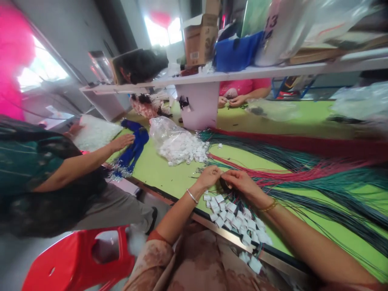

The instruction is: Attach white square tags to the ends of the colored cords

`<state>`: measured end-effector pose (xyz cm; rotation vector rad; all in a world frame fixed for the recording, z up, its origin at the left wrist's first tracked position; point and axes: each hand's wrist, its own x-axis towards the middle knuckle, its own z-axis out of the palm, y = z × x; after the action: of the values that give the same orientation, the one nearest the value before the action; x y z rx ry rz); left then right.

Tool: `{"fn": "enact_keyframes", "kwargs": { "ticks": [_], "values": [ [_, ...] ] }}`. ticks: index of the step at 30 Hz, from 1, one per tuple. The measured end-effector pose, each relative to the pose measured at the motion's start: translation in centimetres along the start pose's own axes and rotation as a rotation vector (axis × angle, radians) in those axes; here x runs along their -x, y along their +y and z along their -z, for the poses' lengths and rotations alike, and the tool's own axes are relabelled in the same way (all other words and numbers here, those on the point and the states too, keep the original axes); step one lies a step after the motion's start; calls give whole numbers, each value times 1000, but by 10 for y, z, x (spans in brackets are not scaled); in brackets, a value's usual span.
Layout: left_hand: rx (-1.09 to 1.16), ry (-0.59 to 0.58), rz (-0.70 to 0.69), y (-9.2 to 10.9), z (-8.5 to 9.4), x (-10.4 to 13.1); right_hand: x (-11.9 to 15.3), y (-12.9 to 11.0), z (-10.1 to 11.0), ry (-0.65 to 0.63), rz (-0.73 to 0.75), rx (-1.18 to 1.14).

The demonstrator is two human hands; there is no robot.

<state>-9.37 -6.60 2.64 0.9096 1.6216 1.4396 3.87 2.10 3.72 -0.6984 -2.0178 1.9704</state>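
Note:
My left hand (209,177), with a bangle at the wrist, is closed in a pinch over the green tabletop. Almost touching it is my right hand (241,182), its thumb and fingers also pinched together. Whatever lies between the fingertips is too small and hidden to make out. Just below the hands is a heap of white connectors (232,208) with thin wires, a few hanging over the table's front edge. Bundles of red wires (281,174) and dark wires (303,194) run off to the right. A plastic bag of small white parts (178,147) lies beyond my left hand.
At the left a co-worker's hand (123,142) is over blue wires (133,149). Across the table another person's hands (233,101) hold something small. A shelf (242,74) carrying boxes spans above. A red stool (75,258) stands on the floor at the lower left.

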Motion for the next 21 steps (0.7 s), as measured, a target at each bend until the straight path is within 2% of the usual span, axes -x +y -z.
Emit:
{"fn": "enact_keyframes", "kwargs": {
  "ticks": [4,8,12,15,21],
  "values": [
    [-113,51,-62,4,-7,2,-3,6,0,17,40,18],
    [-428,20,-89,20,-2,9,-4,12,1,14,125,74],
    [-702,-99,-55,35,8,12,-4,13,-1,41,158,237],
    [-746,-200,-71,37,11,10,-3,14,-4,33,166,303],
    [-568,6,-195,11,-6,5,-1,21,-6,111,39,144]
  ]
}}
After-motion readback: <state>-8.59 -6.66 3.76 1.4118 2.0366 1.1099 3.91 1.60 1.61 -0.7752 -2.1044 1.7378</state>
